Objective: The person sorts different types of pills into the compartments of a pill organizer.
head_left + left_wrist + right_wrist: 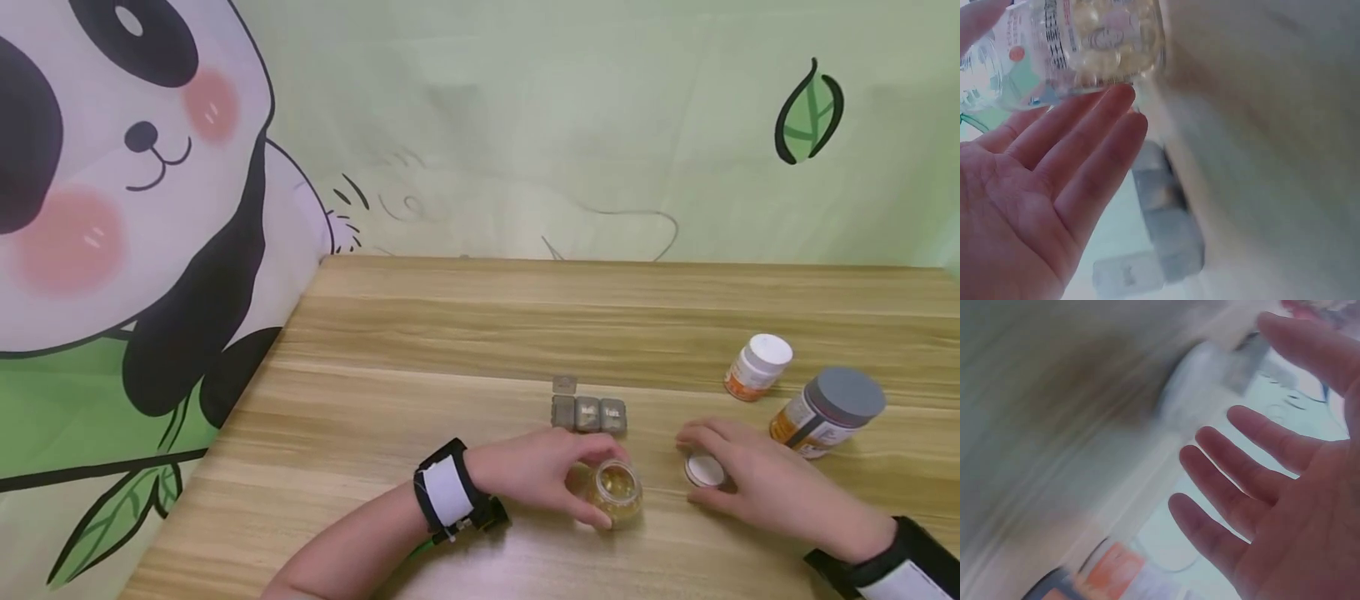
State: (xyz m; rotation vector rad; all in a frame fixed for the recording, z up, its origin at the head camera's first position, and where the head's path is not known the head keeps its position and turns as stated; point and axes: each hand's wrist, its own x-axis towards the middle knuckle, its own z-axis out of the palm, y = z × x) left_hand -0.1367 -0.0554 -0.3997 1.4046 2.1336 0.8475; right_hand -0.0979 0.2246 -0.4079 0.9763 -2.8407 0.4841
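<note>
My left hand (543,471) holds a clear jar (618,493) between thumb and fingers. Its mouth is uncovered, and yellow softgels show through the printed wall of the jar (1100,44) in the left wrist view. Around a round white cap (705,470) lying on the table, my right hand (772,483) arches with thumb and fingers spread. The right wrist view shows those fingers (1210,469) apart and extended, with the blurred white cap (1194,381) beyond them. Just behind the left hand is a small grey pill organizer (588,414); its leftmost lid (564,384) is flipped up.
On the right of the wooden table (450,325) stand a white bottle (757,367) with an orange label and a larger bottle (828,408) with a grey lid. A green backdrop (487,125) with a printed panda (150,167) hangs behind and to the left.
</note>
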